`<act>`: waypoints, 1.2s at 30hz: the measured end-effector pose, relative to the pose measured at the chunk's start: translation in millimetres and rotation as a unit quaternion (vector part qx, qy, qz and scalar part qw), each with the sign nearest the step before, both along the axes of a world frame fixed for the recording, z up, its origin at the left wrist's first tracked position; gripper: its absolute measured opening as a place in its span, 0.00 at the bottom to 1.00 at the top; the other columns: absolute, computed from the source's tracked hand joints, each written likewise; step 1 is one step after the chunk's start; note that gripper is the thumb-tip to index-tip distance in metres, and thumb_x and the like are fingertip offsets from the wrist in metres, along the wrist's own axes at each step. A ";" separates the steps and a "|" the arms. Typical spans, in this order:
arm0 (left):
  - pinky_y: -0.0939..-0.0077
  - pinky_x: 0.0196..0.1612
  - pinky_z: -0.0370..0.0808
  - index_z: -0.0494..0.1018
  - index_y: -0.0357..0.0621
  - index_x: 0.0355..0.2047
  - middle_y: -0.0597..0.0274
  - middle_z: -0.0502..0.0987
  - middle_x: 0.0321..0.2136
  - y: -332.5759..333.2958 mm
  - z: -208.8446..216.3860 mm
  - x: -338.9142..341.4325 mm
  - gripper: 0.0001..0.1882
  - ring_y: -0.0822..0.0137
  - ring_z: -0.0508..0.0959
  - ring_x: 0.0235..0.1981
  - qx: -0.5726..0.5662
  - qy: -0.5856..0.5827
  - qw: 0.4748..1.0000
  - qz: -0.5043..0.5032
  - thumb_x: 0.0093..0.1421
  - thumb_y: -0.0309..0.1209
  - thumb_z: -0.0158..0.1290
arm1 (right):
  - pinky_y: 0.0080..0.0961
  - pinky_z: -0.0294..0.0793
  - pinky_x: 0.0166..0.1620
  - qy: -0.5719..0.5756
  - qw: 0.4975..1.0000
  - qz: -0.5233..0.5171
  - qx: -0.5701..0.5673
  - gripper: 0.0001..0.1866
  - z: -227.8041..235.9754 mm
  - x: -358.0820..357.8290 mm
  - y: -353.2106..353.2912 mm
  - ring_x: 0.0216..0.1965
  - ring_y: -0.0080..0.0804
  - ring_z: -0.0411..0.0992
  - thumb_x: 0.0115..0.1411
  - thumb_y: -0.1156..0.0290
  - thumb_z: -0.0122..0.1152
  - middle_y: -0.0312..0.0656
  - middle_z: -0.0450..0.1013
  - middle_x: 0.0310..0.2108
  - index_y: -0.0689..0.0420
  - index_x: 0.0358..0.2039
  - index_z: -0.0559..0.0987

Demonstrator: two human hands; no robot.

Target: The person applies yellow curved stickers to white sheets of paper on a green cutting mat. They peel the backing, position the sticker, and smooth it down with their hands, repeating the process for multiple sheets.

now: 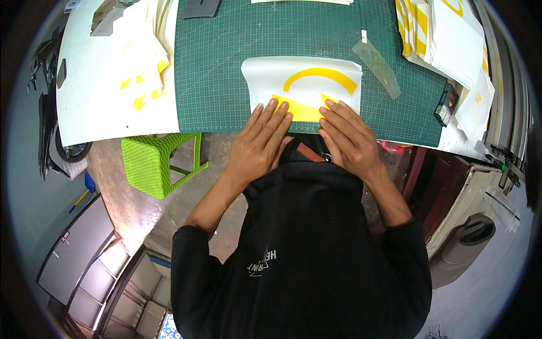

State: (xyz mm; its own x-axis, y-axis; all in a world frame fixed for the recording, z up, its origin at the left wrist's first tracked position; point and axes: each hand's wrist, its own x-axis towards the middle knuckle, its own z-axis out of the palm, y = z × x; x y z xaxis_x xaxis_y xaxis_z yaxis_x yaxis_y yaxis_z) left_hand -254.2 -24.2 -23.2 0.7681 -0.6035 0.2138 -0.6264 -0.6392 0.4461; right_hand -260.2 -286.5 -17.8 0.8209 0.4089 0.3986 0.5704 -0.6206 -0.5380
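1. Left hand (261,141): laid flat, palm down, fingers spread and extended. The fingertips press on the near edge of the white sheet (302,87). Nothing is pinched or enclosed.
2. Right hand (349,138): laid flat, palm down, fingers slightly fanned. The fingertips press on the same near edge, just beside the left hand. Nothing is pinched or enclosed.
3. White sheet: lies on the green cutting mat (226,68), at the middle of the mat's near edge. It carries a yellow arc (320,77) in its upper half and yellow angular shapes (299,108) along its near edge, partly under the fingertips. The sheet's far corners curl slightly upward.
4. Green cutting mat: gridded, covers the middle of the tabletop up to its near edge.
5. Clear strip (377,68): a translucent plastic piece lying at a slant on the mat, right of the sheet and apart from it.
6. Stack of white sheets with yellow shapes (446,39): at the right edge of the tabletop, overlapping the mat's far right corner.
7. Large white sheet with small yellow pieces (107,90): covers the left part of the tabletop, beside the mat's left edge.
8. Green plastic stool (155,161): stands on the floor below the tabletop's near edge, left of the person.
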 end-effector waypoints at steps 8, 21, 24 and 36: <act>0.47 0.72 0.66 0.72 0.38 0.66 0.47 0.70 0.69 4.5 1.4 2.0 0.30 0.47 0.68 0.71 -0.006 0.010 1.000 0.007 0.63 0.28 0.63 | 0.47 0.78 0.65 -0.002 1.000 -0.001 0.006 0.17 0.0 0.0 -0.5 0.62 0.46 0.76 0.55 0.79 0.74 0.46 0.79 0.56 0.64 0.46 0.84; 0.46 0.73 0.62 0.73 0.37 0.65 0.51 0.72 0.68 13.7 8.2 -1.6 0.30 0.54 0.70 0.71 0.058 -0.011 0.998 0.035 0.65 0.36 0.62 | 0.49 0.77 0.65 0.006 1.000 -0.006 0.017 0.16 -0.4 -0.2 0.6 0.61 0.46 0.76 0.55 0.78 0.74 0.45 0.79 0.56 0.64 0.45 0.84; 0.41 0.74 0.56 0.71 0.39 0.66 0.52 0.71 0.69 8.5 12.7 -10.9 0.31 0.54 0.68 0.72 0.097 -0.020 0.993 0.064 0.67 0.41 0.60 | 0.51 0.74 0.66 -0.002 1.000 -0.010 -0.021 0.16 5.2 -2.1 -3.1 0.61 0.44 0.76 0.56 0.77 0.74 0.43 0.79 0.55 0.62 0.45 0.84; 0.36 0.73 0.55 0.66 0.50 0.72 0.30 0.70 0.63 -28.0 28.2 -20.1 0.41 0.33 0.69 0.66 0.179 -0.024 0.976 0.121 0.69 0.62 0.48 | 0.59 0.62 0.71 -0.014 0.983 -0.065 -0.171 0.18 16.9 -12.6 -5.5 0.59 0.41 0.73 0.63 0.63 0.69 0.41 0.77 0.51 0.55 0.51 0.84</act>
State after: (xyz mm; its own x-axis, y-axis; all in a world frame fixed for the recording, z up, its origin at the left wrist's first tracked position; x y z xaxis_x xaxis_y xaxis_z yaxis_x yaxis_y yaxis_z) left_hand -274.3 -52.2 5.0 0.8917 -0.4482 0.0629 -0.4525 -0.8805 0.1411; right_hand -272.7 -292.0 -0.9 0.8664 0.4144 0.2786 0.4848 -0.8316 -0.2708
